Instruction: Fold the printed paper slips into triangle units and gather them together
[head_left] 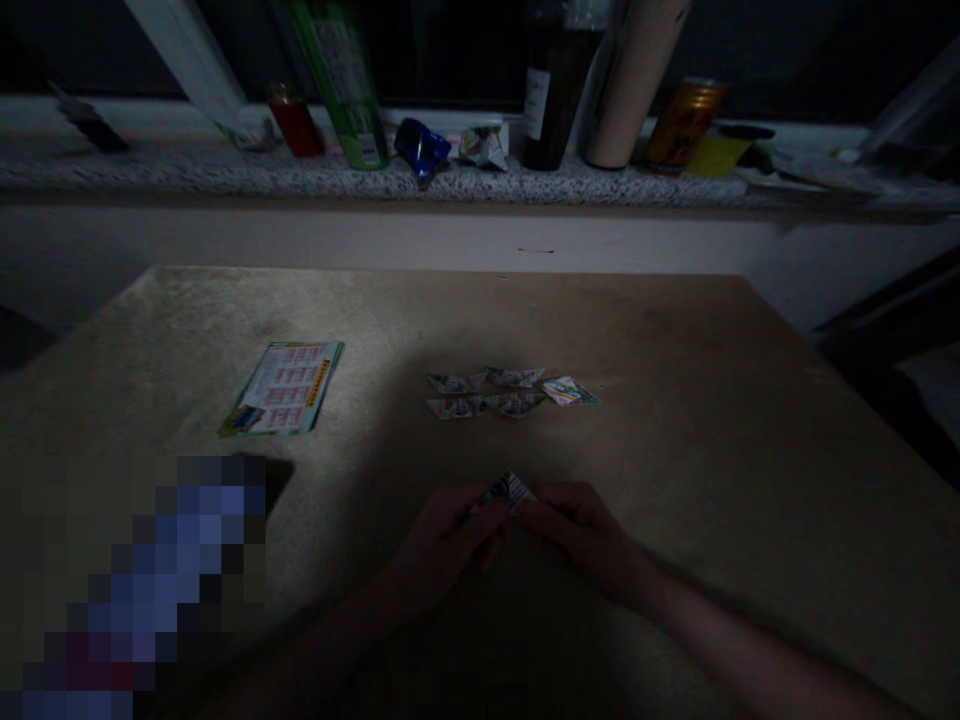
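A small folded paper piece (510, 488) with a pointed top is held between my two hands, low over the near middle of the table. My left hand (454, 525) pinches its left side, thumb on the near face. On the right side my right hand (574, 520) grips it the same way. Fingers partly cover the paper, so its lower part is hidden. Just beyond lie several folded printed paper pieces (456, 407) in two short rows, and a diamond-shaped folded piece (570, 391) rests at their right end.
Left on the table (660, 330) lies a stack of printed calendar cards (289, 388). A pixelated area covers the near left corner. Behind, a speckled windowsill (247, 180) carries a green box (349, 90), a dark bottle (551, 100), a tan cylinder (634, 85) and a gold can (684, 125).
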